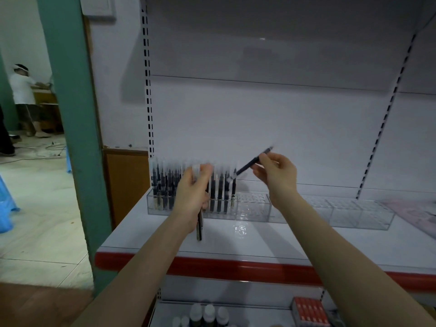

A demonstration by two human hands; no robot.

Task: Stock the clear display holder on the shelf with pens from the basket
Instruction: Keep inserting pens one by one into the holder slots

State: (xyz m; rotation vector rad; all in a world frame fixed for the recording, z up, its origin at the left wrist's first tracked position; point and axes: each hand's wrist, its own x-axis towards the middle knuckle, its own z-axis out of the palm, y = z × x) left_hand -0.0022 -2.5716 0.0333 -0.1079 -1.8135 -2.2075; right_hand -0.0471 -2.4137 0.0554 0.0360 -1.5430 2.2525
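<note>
A clear display holder (pixel 252 210) stands on the white shelf (pixel 259 241), its left part filled with several upright dark pens (pixel 165 182). In front of it my left hand (pixel 192 197) grips a small bunch of pens (pixel 200 226) held upright, their lower ends hanging below my palm. Up and to the right, my right hand (pixel 277 174) pinches a single dark pen (pixel 250 165), tilted with its lower tip just above the rightmost filled slots. The basket is not in view.
More clear holders (pixel 349 213) run along the shelf to the right, beside a pink item (pixel 415 213). The shelf has a red front edge (pixel 212 267). Bottles (pixel 207 315) and a red box (pixel 309 311) sit below. A green post (pixel 73 114) stands left; a person (pixel 23 95) works far left.
</note>
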